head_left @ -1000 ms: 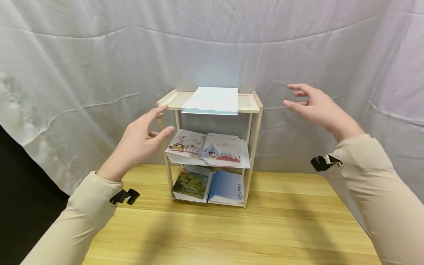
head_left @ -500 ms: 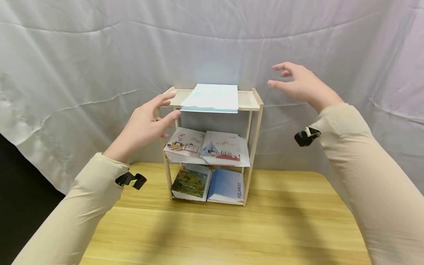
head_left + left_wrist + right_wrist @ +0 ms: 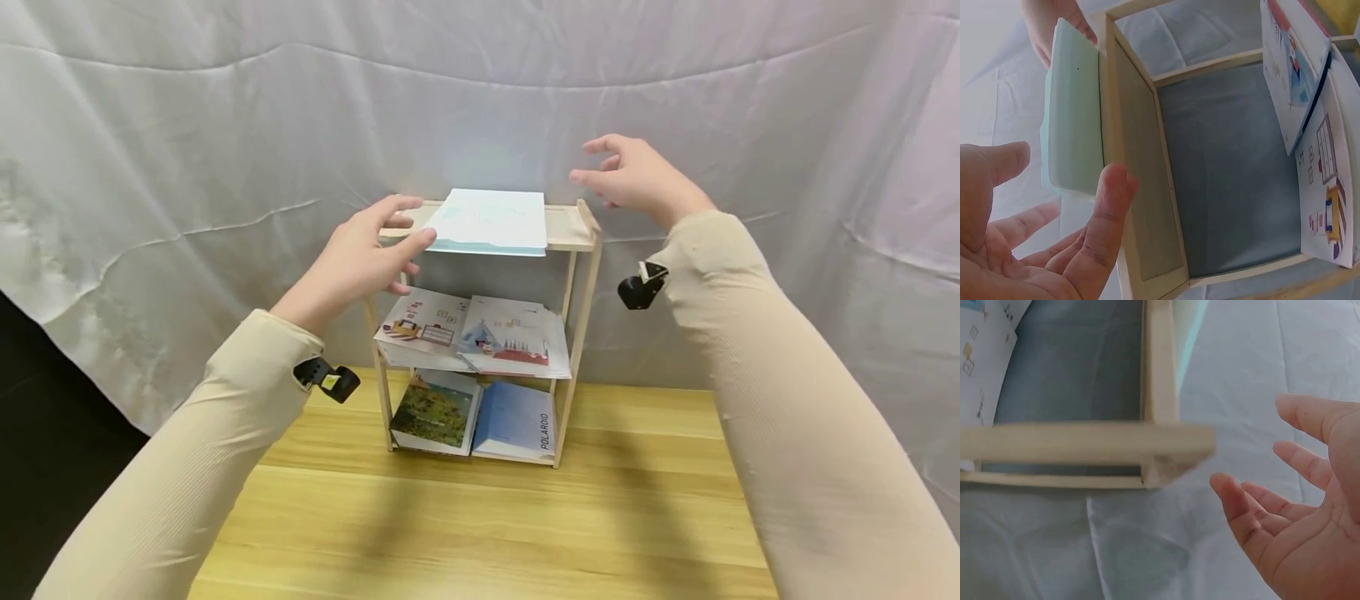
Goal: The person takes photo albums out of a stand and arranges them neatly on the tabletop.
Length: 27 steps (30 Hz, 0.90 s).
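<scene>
Pale blue booklet [image 3: 491,221] lying flat on the top shelf of a small wooden rack [image 3: 582,275], front edge sticking out a little past the shelf lip. Just left of it, left hand [image 3: 358,258], fingers relaxed and spread, thumb [image 3: 1105,215] up against the front edge of the top shelf at the booklet's near corner, other fingers above the booklet's edge; nothing gripped. In the left wrist view, whether the thumb actually touches the booklet [image 3: 1072,112] cannot be told. To the right and slightly above the rack's far corner, right hand [image 3: 633,177], palm down, fingers loosely extended, holding nothing, clear of the wood; in the right wrist view, open palm [image 3: 1300,531] beside the rack's corner post [image 3: 1160,375], white cloth behind.

Below the left hand, middle shelf with two illustrated booklets [image 3: 468,333] lying tilted side by side, overlapping slightly. Under those, on the bottom shelf, a book with a landscape cover [image 3: 435,412] next to a blue book marked POLAROID [image 3: 517,421], both leaning back. Beneath everything, a light wooden table [image 3: 480,533]. Behind the rack, a wrinkled white cloth backdrop [image 3: 225,125]. Beige sleeves on both arms, a small black clip at each wrist.
</scene>
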Available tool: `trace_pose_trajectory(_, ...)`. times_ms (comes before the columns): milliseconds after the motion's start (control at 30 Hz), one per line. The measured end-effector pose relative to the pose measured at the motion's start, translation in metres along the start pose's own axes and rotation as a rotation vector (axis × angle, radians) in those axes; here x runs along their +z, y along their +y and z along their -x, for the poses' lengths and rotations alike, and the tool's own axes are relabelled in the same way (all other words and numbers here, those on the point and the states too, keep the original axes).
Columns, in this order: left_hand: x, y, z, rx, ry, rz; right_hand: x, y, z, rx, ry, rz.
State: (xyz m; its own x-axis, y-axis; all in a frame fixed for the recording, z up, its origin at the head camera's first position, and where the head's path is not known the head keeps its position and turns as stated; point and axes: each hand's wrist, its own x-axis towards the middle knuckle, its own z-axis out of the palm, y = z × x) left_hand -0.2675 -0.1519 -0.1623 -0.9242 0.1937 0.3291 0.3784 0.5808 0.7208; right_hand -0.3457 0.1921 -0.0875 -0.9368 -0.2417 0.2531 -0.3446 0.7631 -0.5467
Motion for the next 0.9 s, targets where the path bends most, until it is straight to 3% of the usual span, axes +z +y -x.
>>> trace_pose_trajectory(300, -0.003, 0.013, -0.012, -0.115, -0.075, 0.067, 0.018, -0.016, -0.010, 0.046, -0.059, -0.082)
trace_pose_trajectory(567, -0.006, 0.028, -0.023, -0.154, -0.090, -0.010, 0.021, -0.034, -0.016, 0.130, -0.257, -0.181)
trace_pose_trajectory(900, -0.002, 0.034, -0.035, -0.196, -0.111, 0.053, 0.027, -0.034, -0.017, 0.247, -0.269, -0.266)
